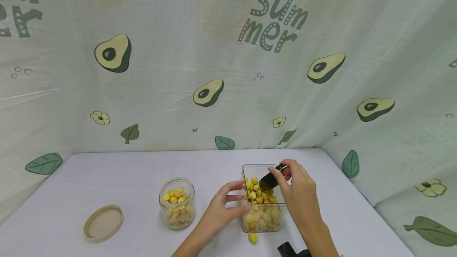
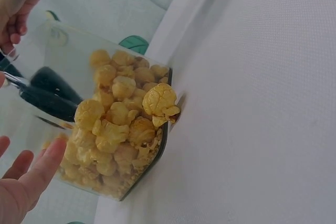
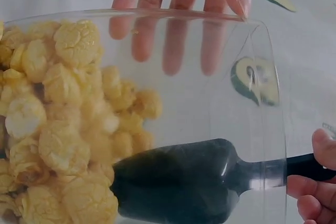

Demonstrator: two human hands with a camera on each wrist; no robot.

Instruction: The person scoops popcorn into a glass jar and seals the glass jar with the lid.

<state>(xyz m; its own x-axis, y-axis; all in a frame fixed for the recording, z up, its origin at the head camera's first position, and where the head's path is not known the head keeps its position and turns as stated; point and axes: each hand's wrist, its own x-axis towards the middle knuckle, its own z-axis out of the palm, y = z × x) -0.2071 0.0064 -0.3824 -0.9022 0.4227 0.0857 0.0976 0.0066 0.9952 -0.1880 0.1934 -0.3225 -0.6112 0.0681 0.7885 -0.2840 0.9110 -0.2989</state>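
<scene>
A clear rectangular container [image 1: 262, 219] stands on the white table, partly filled with yellow popcorn [image 2: 123, 132]. My right hand [image 1: 298, 189] holds a small black scoop [image 3: 176, 179] by its handle, from above the container's right side. The scoop tilts down inside, its tip against the popcorn. At the container's left side is my left hand [image 1: 225, 209], its fingers rather straight and touching the wall, the thumb near the front corner. One loose popcorn piece [image 1: 252, 237] lies on the table against the container's front.
Left of the container stands a round clear jar [image 1: 177, 213], uncovered, with popcorn inside. Farther left lies a round beige lid [image 1: 103, 223]. A black object [image 1: 289, 250], cut off by the lower edge, shows by the right forearm. An avocado-print cloth [image 1: 160, 90] hangs behind the table.
</scene>
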